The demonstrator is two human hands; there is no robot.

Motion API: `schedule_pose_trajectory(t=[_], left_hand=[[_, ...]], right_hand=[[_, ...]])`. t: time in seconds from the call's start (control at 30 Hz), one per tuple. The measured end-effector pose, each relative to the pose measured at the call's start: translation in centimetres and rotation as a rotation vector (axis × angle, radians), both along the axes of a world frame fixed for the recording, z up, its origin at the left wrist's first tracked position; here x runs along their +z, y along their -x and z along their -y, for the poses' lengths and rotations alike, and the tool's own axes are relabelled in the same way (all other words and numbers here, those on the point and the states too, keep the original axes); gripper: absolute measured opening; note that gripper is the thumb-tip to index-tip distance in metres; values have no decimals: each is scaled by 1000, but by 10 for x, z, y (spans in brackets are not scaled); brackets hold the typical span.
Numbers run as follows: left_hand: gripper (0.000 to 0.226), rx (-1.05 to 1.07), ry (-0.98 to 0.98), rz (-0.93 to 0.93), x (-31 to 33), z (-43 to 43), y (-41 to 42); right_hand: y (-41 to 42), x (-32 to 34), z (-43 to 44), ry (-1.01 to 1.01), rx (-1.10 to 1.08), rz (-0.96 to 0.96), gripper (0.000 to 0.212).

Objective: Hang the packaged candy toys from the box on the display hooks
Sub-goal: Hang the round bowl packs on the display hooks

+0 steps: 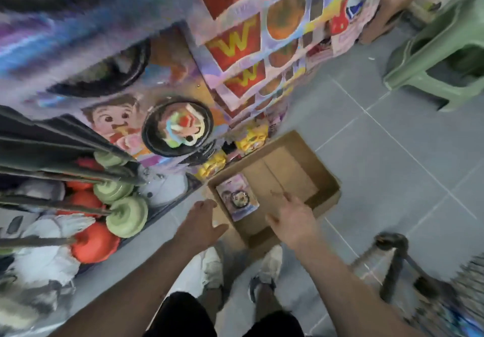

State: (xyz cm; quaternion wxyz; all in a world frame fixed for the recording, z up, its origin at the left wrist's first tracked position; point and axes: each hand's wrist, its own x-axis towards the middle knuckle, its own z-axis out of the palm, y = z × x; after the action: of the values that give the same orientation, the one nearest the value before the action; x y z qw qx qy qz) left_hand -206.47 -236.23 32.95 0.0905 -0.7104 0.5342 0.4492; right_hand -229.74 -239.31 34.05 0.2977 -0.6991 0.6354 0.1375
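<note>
A brown cardboard box point(306, 163) lies on the grey tiled floor with one packaged candy toy point(237, 198) flat in its near left corner. My left hand point(203, 218) hovers just left of the box, fingers relaxed, holding nothing. My right hand point(293, 218) is over the box's near part, fingers spread and empty, an index finger stretched forward. On the display at left hangs a packaged candy toy point(146, 127) of the same kind, with a cartoon face and a round black blister. The view is blurred.
More carded toys with red and yellow logos point(235, 48) hang further along the display. Green and orange toys on hooks point(115, 205) stick out at lower left. A green plastic stool point(440, 48) stands at upper right, a black post point(392, 253) at lower right. My shoes point(269, 263) stand beside the box.
</note>
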Motion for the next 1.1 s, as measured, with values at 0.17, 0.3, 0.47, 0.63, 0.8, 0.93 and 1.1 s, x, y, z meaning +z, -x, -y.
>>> schedule_pose_trajectory(t=[0.17, 0.3, 0.47, 0.63, 0.8, 0.93, 1.1], left_hand=[[71, -53, -54, 18, -83, 0, 9], [71, -93, -62, 12, -142, 2, 7], [61, -155, 3, -14, -202, 9, 6], [37, -185, -1, -26, -246, 19, 5], [34, -210, 15, -39, -266, 27, 10], [30, -212, 14, -135, -277, 36, 15], [17, -220, 37, -132, -312, 48, 14]], right_hand=[[4, -89, -16, -115, -87, -22, 59], [-6, -149, -25, -175, -164, 6, 58], [-14, -207, -29, -236, -224, -13, 52], [-15, -246, -30, -234, -206, -62, 46], [-20, -274, -22, -231, -219, -48, 48], [-26, -298, -10, -238, -254, -15, 49], [-33, -338, 6, -242, -305, 42, 52]])
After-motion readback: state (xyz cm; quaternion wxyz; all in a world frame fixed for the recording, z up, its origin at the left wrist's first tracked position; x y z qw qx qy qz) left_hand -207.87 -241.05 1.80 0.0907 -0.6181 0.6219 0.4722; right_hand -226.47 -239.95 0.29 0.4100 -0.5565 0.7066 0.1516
